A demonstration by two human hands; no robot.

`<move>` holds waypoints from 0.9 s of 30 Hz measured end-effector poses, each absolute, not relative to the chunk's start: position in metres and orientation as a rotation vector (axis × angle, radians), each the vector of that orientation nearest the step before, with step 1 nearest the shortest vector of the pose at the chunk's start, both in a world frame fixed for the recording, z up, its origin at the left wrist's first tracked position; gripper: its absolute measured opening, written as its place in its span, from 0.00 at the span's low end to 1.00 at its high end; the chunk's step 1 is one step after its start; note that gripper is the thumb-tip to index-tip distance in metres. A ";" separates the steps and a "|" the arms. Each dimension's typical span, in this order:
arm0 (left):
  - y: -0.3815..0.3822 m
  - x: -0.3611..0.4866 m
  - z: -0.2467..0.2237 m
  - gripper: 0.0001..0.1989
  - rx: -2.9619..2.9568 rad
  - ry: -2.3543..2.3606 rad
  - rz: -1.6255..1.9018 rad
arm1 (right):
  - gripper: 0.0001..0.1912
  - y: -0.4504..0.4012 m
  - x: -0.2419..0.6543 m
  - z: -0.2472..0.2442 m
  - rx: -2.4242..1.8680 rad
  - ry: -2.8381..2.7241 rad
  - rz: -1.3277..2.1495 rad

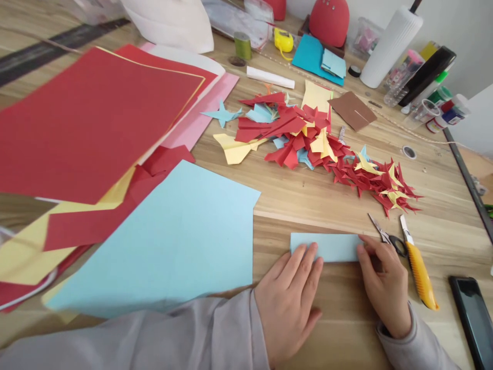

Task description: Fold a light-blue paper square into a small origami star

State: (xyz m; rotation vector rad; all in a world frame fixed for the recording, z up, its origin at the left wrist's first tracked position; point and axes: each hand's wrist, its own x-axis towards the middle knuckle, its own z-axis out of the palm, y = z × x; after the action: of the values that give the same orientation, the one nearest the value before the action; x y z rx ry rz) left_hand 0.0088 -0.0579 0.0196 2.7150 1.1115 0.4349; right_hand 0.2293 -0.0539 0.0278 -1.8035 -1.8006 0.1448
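A narrow strip of light blue paper (339,247) lies flat on the wooden table in front of me. My left hand (290,298) rests with its fingers stretched out over the strip's left end. At the right end, thumb and forefinger of my right hand (385,280) pinch the paper's edge. Just beyond the right hand are a pair of scissors (396,244), partly covered by it, and a yellow utility knife (419,272) with its blade out. A large light blue sheet (173,241) spreads to the left, near my left forearm.
Red sheets (100,123) are stacked at the left over yellow and pink paper. A heap of folded paper stars and pieces (319,133) stretches across the table beyond my hands. A phone (472,313) lies at the right; a tape measure (284,40) and bottles (393,46) stand at the back.
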 end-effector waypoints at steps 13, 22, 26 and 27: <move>-0.060 0.007 0.020 0.32 2.731 1.137 0.325 | 0.12 -0.047 0.231 0.033 -1.924 -1.840 0.012; -0.060 0.005 0.018 0.31 2.744 1.133 0.358 | 0.10 -0.046 0.233 0.031 -1.872 -1.851 -0.030; -0.059 0.005 0.019 0.30 2.762 1.112 0.366 | 0.13 -0.044 0.233 0.031 -1.836 -1.863 -0.018; -0.059 0.005 0.019 0.30 2.760 1.117 0.371 | 0.13 -0.045 0.233 0.032 -1.824 -1.865 -0.012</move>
State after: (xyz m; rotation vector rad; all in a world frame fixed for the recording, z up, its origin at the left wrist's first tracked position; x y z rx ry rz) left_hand 0.0050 -0.0589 0.0187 2.7601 1.1170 0.3707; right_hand 0.2325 -0.0447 0.0317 -1.8241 -1.8649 -0.0116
